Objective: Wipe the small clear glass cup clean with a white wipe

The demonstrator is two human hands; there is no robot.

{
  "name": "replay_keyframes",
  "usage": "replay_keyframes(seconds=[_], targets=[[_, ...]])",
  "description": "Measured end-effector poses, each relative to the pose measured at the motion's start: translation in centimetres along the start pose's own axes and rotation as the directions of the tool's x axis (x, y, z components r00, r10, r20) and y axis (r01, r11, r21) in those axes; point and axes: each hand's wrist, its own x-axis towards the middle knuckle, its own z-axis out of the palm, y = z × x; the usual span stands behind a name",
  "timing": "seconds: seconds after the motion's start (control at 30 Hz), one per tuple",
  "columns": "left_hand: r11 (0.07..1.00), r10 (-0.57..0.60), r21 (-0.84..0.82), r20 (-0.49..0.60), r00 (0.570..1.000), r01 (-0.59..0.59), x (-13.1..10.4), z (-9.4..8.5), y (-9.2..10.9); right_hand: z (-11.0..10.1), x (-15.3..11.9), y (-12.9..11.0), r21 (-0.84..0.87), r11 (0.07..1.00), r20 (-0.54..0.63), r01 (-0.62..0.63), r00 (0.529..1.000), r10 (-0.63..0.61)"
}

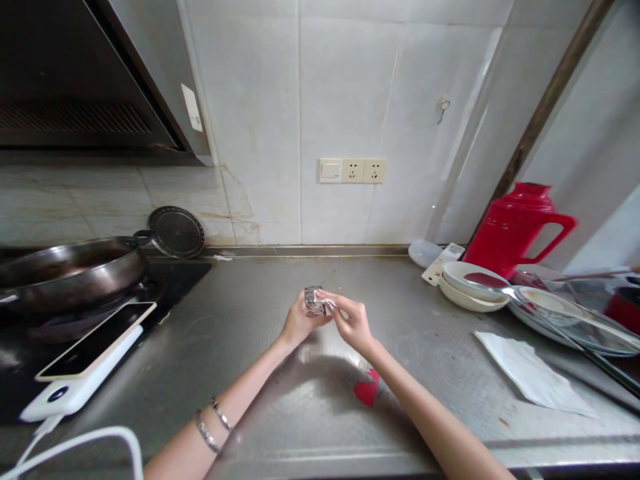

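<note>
Over the middle of the steel counter, my left hand (299, 323) is closed around a small clear patterned glass (314, 301). My right hand (353, 323) meets it from the other side, its fingers pinched on a bit of white tissue (330, 304) at the glass. How far the tissue reaches into the glass cannot be made out. Below my right wrist, a red heart-shaped piece (367, 388) lies on the counter.
A pan (75, 270) sits on the stove at left, near a phone (97, 341) and a white power bank (83, 380) with a cable. To the right are a red thermos (515, 230), stacked bowls (473, 293), plates with utensils, and a white paper sheet (533, 373).
</note>
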Motion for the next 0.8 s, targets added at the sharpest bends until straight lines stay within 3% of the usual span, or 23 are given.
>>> replay_keyframes(seconds=[0.2, 0.43, 0.5, 0.63, 0.8], targets=[[0.997, -0.071, -0.036, -0.072, 0.995, 0.068, 0.4, -0.6, 0.8, 0.0, -0.3, -0.8, 0.005, 1.0, 0.008, 0.001, 1.0, -0.001], [0.997, -0.026, 0.077, 0.057, 0.998, 0.021, -0.4, 0.2, 0.6, -0.5, -0.2, 0.6, -0.132, 0.99, -0.176, -0.044, 0.984, 0.02], [0.989, -0.06, 0.142, 0.084, 0.995, 0.048, -0.8, 0.7, 0.4, -0.4, -0.3, 1.3, -0.135, 0.989, -0.142, -0.055, 0.989, 0.036], [0.971, -0.124, 0.215, 0.085, 0.989, 0.103, -1.1, 1.0, 0.5, -0.2, -0.7, 1.9, -0.124, 0.992, 0.031, 0.02, 0.999, -0.016], [0.95, -0.137, 0.289, 0.054, 0.989, 0.116, -0.7, 0.5, 1.0, -0.1, -0.8, 1.3, -0.153, 0.979, 0.09, 0.137, 0.988, -0.124]])
